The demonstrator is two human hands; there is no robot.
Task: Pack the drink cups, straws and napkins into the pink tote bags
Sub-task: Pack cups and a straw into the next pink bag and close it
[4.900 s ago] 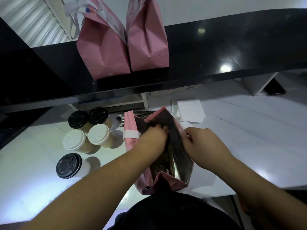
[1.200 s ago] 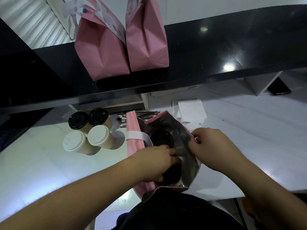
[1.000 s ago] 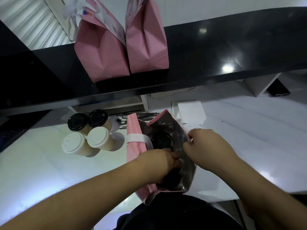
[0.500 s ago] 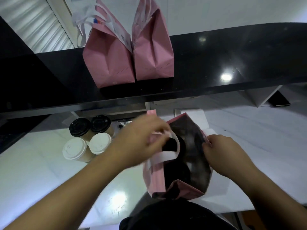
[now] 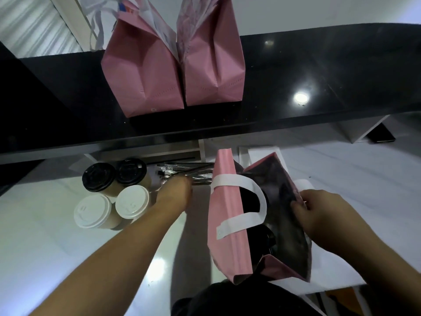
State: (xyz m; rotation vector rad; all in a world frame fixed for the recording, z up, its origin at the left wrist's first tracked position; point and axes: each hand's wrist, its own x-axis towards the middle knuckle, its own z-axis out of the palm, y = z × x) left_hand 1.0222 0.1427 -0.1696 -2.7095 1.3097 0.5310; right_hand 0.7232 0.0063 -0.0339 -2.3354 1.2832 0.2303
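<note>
Head view: open pink tote bag with white strap handles and dark foil lining (image 5: 227,224) stands at the near edge of the white counter (image 5: 45,258). Right hand (image 5: 323,215) pinches its right rim. Dark cup lids show inside. Left hand (image 5: 175,192) reaches to the bundle of wrapped straws (image 5: 189,172) left of the bag; fingers blurred, grip cannot be told. Four lidded paper cups (image 5: 114,192), two black-lidded and two white-lidded, cluster far left. White napkins (image 5: 257,153) lie beyond the bag. Two closed pink bags (image 5: 173,65) sit on the black upper shelf (image 5: 319,65).
</note>
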